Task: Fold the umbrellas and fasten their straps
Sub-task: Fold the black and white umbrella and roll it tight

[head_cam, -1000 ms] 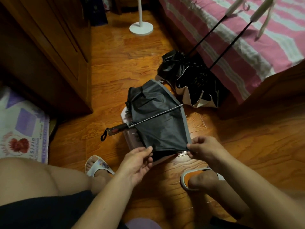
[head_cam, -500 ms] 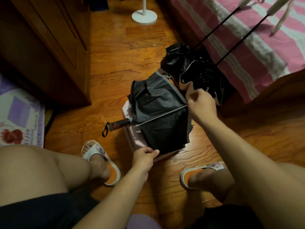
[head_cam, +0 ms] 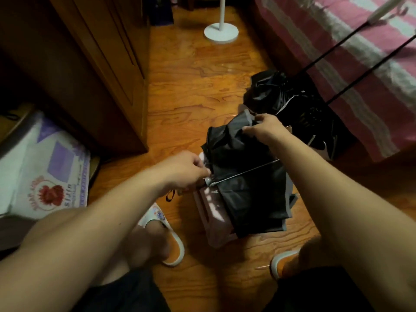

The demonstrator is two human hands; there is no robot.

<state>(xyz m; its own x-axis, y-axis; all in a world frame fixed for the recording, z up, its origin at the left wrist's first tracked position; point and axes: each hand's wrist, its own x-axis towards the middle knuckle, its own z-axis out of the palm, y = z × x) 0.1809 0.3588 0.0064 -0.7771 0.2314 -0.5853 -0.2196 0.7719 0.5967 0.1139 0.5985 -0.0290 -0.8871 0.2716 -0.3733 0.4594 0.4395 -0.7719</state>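
A black umbrella (head_cam: pixel 245 176) with a grey hem lies collapsed but loose across a small pink stool (head_cam: pixel 208 212) on the wooden floor. Its thin metal shaft runs from the handle at the left up to the right. My left hand (head_cam: pixel 184 171) grips the handle, which is mostly hidden under my fingers. My right hand (head_cam: pixel 264 129) pinches the far grey edge of the canopy. Two more black umbrellas (head_cam: pixel 286 102) lean against the bed behind, canopies crumpled on the floor, long shafts reaching up onto the bedspread.
A wooden wardrobe (head_cam: pixel 94 70) stands to the left. The bed with a pink striped cover (head_cam: pixel 351 64) fills the right. A white round stand base (head_cam: pixel 221 32) sits at the far end of the floor. A printed sack (head_cam: pixel 45 167) lies at left. My slippered feet flank the stool.
My left hand left the near hem of the canopy and took hold of the handle. My right hand moved from the shaft tip up to the canopy's far edge.
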